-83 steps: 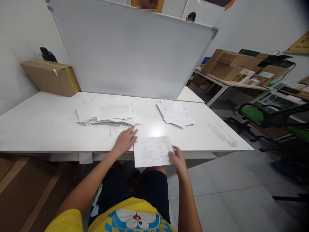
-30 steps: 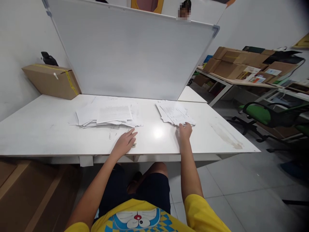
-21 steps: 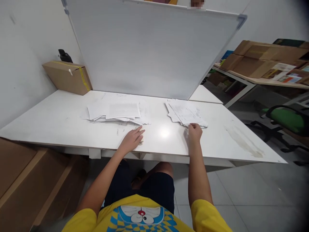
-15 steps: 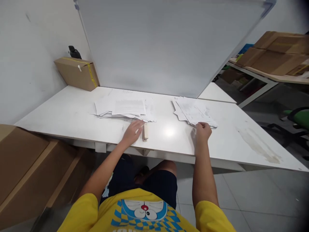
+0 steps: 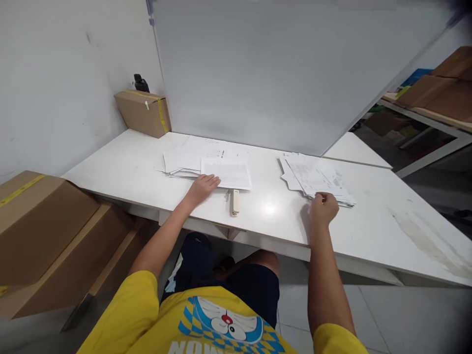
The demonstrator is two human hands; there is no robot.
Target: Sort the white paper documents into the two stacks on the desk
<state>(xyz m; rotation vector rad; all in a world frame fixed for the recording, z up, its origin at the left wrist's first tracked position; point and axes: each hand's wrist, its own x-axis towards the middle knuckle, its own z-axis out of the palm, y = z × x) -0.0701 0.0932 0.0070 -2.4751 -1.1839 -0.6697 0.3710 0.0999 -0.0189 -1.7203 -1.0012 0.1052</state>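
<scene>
A cream stapler (image 5: 235, 202) lies on the white table, its long side pointing towards me. My left hand (image 5: 203, 190) is open, fingers lying flat over the front left corner of a printed sheet (image 5: 230, 172). That sheet rests skewed on the left pile of papers (image 5: 180, 155) and overhangs its front, close to the stapler's far end. At the front edge of the right pile of papers (image 5: 313, 172), my right hand (image 5: 324, 208) is closed in a pinch on paper; how many sheets it grips is hidden.
A taped cardboard box (image 5: 142, 115) stands at the table's back left, a black bottle (image 5: 140, 82) behind it. A whitish board (image 5: 239, 73) rises along the back. More cardboard boxes (image 5: 40, 221) sit at my left, and others (image 5: 442, 93) on a rack at right. A stain (image 5: 424, 236) marks the table's right end.
The view has swung to the left. My left hand has moved from beside the stapler onto the sheet, which sits further right and nearer me. My right hand stays at its pile.
</scene>
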